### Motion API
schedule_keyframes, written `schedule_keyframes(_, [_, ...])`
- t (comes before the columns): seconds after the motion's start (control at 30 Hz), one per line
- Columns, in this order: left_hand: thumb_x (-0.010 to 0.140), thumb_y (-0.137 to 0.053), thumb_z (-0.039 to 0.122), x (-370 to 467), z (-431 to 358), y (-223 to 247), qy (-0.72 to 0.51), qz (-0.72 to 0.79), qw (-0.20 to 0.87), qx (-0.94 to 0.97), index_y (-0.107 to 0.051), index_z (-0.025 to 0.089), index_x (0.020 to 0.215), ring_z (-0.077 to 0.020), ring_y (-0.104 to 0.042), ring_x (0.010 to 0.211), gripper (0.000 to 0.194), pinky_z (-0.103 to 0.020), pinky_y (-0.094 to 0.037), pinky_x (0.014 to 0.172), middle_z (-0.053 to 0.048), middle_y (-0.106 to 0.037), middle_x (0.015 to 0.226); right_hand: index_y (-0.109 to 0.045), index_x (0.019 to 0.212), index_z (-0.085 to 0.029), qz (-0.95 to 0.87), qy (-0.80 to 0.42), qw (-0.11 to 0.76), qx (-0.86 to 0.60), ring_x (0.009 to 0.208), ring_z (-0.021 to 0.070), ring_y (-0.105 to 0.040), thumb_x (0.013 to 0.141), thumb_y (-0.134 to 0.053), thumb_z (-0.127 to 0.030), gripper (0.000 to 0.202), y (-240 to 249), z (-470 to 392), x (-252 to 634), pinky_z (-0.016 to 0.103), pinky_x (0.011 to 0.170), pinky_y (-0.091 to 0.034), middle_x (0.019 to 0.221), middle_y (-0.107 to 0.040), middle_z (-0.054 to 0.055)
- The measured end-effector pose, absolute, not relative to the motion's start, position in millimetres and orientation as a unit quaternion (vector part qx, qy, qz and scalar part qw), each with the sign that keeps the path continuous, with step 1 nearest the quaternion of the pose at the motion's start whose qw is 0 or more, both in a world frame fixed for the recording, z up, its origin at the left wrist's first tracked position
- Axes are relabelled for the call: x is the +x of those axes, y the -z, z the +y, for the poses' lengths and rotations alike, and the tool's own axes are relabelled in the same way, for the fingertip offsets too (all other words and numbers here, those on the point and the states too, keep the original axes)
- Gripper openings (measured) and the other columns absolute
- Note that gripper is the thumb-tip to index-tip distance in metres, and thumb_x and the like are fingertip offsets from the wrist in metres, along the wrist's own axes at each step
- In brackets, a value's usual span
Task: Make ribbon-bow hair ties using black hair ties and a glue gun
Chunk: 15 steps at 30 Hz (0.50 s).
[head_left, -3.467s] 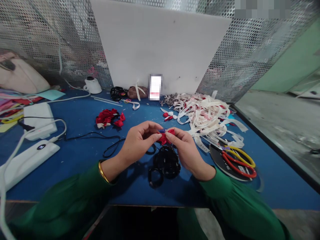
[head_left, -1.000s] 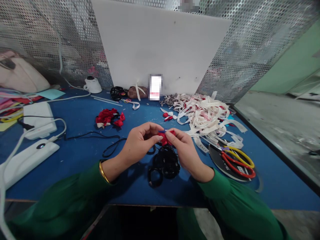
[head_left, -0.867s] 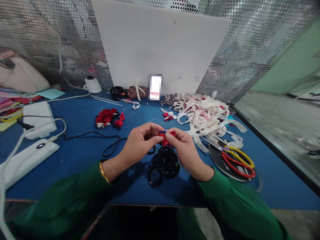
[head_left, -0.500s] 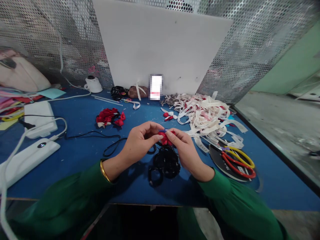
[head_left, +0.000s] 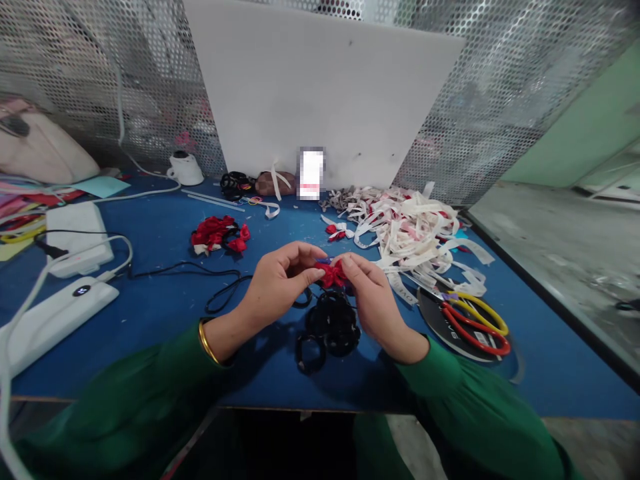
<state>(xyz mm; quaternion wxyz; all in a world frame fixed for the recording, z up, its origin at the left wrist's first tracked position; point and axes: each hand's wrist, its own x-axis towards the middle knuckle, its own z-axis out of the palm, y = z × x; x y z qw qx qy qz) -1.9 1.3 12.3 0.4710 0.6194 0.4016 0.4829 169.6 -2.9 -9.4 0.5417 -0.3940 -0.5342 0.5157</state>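
Observation:
Between my two hands, above the blue table, is a red ribbon bow (head_left: 331, 274). My left hand (head_left: 286, 277) pinches its left side between thumb and fingers. The right side is gripped by my right hand (head_left: 369, 287), the thumb pressed on top. A bit of blue shows behind the bow at my fingertips; I cannot make out what it is. Just below my hands lies a bunch of black hair ties (head_left: 334, 323), with one loop apart at the lower left. Farther left rests a pile of red bows (head_left: 216, 235) on black bands.
White ribbons (head_left: 410, 227) are heaped at the back right, with a red and white bow (head_left: 338, 231) beside them. Red and yellow-handled scissors (head_left: 477, 327) lie on a black disc at right. A white power bank (head_left: 60, 327) and cables occupy the left. A phone (head_left: 311, 175) leans at the back.
My right thumb and fingers have shifted slightly up and right, so more of the red bow shows between my hands. The left hand keeps its pinch.

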Motion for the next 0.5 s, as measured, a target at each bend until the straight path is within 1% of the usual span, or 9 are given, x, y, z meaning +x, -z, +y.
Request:
schedule_keyframes(0.1, [0.081, -0.075, 0.023, -2.4, 0.5, -14.8, -0.485, 0.403, 0.472, 0.616, -0.070, 0.017, 0.100, -0.0137, -0.068, 0.074, 0.021, -0.025, -0.052, 0.067, -0.002, -0.074, 0.082, -0.063, 0.075, -0.021, -0.536, -0.500, 0.548, -0.402, 0.071, 0.0150, -0.046, 0.093, -0.061, -0.051, 0.035, 9.8, -1.9, 170.2, 0.028, 0.068, -0.037, 0.073, -0.054, -0.001])
schedule_keyframes(0.2, [0.081, -0.075, 0.023, -2.6, 0.1, -15.7, -0.479, 0.409, 0.468, 0.620, -0.070, 0.017, 0.099, -0.0143, -0.068, 0.073, 0.020, -0.026, -0.053, 0.067, -0.002, -0.073, 0.080, -0.062, 0.072, -0.021, -0.545, -0.504, 0.527, -0.414, 0.069, 0.0146, -0.045, 0.092, -0.061, -0.050, 0.035, 7.5, -1.9, 169.6, 0.028, 0.066, -0.037, 0.070, -0.052, -0.002])
schedule_keyframes(0.33, [0.081, -0.075, 0.024, -2.4, 0.3, -14.8, -0.471, 0.406, 0.476, 0.622, -0.070, 0.017, 0.101, -0.0156, -0.068, 0.074, 0.022, -0.027, -0.053, 0.068, -0.003, -0.074, 0.083, -0.062, 0.072, -0.021, -0.543, -0.532, 0.505, -0.409, 0.068, 0.0144, -0.047, 0.088, -0.067, -0.046, 0.030, 4.2, -3.0, 168.1, 0.028, 0.067, -0.038, 0.068, -0.055, -0.002])
schedule_keyframes(0.5, [0.080, -0.074, 0.023, -1.9, -0.2, -15.1, -0.456, 0.415, 0.478, 0.626, -0.070, 0.016, 0.102, -0.0141, -0.065, 0.069, 0.023, -0.024, -0.048, 0.061, -0.003, -0.073, 0.081, -0.061, 0.072, -0.021, -0.541, -0.537, 0.511, -0.398, 0.064, 0.0125, -0.045, 0.086, -0.069, -0.041, 0.026, 5.8, -3.5, 168.5, 0.027, 0.064, -0.036, 0.066, -0.055, -0.003])
